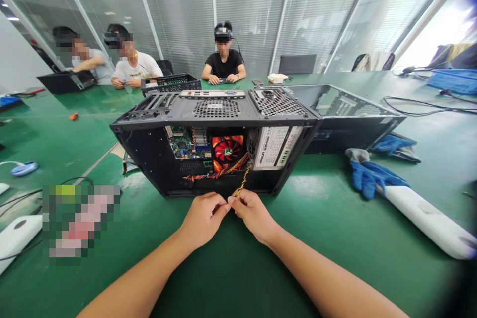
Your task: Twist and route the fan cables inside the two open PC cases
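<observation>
Head view shows left grip pinched together, right grip clamped on one yellow-black cable before one case.

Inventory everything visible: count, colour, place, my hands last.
Boxy metal computer case: 1, black, table centre
Round fan: 1, red-black, inside case
Flat circuit board: 1, green, inside case
Boxy power supply: 1, white-labelled, inside case
Twisted cable: 1, yellow-black, leaving case
Other metal casings: 3, black, left, behind, right
Work gloves: 2, blue-grey, right
Long bars: 2, white, left and right
Plastic basket: 1, blue, far right
Seated people: 3, assorted clothing, far side
Tabletop: 1, green, beneath
Small unclear items: several, mixed, left
Left hand: 1, bare, near case
Right hand: 1, bare, pinching cable
</observation>
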`<state>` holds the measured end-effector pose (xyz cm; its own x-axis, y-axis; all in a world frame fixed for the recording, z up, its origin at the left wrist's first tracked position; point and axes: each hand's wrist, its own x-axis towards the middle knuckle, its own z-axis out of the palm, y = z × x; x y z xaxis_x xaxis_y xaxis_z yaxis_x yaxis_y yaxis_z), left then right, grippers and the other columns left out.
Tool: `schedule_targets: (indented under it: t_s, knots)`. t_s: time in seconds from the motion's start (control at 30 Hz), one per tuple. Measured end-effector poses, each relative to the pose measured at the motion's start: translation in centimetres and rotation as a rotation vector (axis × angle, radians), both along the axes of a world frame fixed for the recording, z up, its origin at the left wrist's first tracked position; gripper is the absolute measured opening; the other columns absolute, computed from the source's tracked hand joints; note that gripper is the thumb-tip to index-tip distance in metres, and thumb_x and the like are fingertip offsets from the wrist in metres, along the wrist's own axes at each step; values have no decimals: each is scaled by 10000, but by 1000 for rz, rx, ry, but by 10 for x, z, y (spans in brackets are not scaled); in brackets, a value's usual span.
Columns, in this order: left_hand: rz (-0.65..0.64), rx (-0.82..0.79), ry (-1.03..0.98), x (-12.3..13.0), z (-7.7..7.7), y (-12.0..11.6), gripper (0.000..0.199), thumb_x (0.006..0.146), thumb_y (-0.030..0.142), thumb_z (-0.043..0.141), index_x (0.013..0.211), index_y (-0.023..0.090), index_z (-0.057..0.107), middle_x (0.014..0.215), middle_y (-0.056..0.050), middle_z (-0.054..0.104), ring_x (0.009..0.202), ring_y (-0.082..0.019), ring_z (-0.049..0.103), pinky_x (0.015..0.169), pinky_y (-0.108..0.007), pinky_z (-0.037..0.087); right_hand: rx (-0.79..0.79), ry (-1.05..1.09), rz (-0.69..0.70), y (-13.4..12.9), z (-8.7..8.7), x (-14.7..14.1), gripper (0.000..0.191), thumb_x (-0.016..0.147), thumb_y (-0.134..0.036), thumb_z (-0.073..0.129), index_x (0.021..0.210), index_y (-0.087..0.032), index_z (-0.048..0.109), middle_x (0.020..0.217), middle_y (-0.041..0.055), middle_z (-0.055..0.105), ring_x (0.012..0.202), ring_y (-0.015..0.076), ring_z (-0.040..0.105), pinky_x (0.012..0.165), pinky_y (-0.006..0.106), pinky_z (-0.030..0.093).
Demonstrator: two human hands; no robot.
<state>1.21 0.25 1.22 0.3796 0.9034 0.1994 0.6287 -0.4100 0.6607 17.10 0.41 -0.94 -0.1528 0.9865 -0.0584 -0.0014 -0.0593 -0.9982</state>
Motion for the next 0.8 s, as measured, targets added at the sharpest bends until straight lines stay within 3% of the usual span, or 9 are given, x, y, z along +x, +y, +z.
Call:
schedule_targets:
  t_s: [0.17,0.57,0.8]
  knots:
    - [6,-169,-120,0,-1,1,206,865,241,550,688,163,622,608,19,602,539,-99,526,533,-210,373,-6,20,20,0,0,0,295,797,-405,628,645,-181,510,551,-56,408,514,88,328,491,248,250]
    - [20,46,-39,-1,0,-1,171,882,222,530,738,174,609,715,4,578,632,-115,526,588,-227,380,-18,-48,-50,0,-2,-2,349,801,-444,621,596,-186,506,547,-30,478,510,103,409,493,253,306]
    - [-20,-48,-38,2,2,0,269,904,241,487,658,165,566,620,25,536,569,-102,465,549,-226,310,8,-58,-26,-1,-1,-1,325,810,-403,613,597,-186,497,550,-36,450,519,99,371,497,252,284]
